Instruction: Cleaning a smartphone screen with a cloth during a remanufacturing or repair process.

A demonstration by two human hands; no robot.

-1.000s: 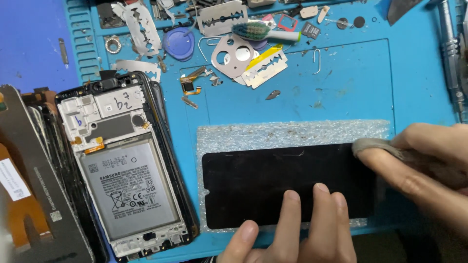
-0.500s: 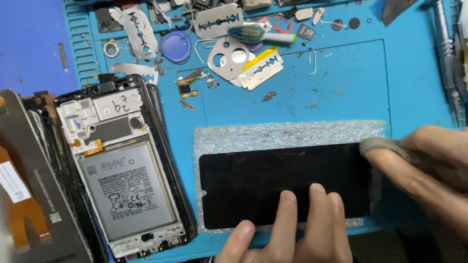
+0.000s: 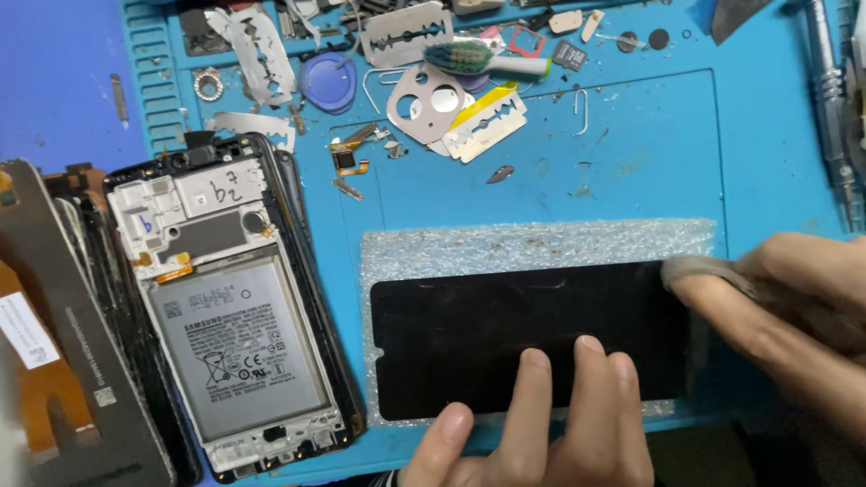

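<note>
on the blue work mat (image 3: 631, 153), a black screen panel (image 3: 505, 334) lies flat on a sheet of bubble wrap (image 3: 541, 242), long side running left to right. the left hand (image 3: 541, 433) enters from the bottom edge; its fingers (image 3: 528, 383) are extended and slightly spread, three tips pressing flat on the lower part of the panel, with nothing gripped. the thumb lies just below the panel edge. the right hand (image 3: 794, 316) enters from the right; its fingers are curled closed over a small grey cloth (image 3: 699, 269), which is pressed against the upper right corner of the panel.

left of the bubble wrap lies an opened phone (image 3: 230, 307) with its back removed, battery (image 3: 239, 347) and white inner frame exposed. more dark phone parts (image 3: 72, 361) are stacked at the far left edge. along the top of the mat are razor blades (image 3: 487, 126), a metal camera plate (image 3: 428, 99), a blue round pick (image 3: 327, 79), a brush with green bristles (image 3: 487, 59) and small loose components. a metal screwdriver (image 3: 825, 90) rests at the right edge.
</note>
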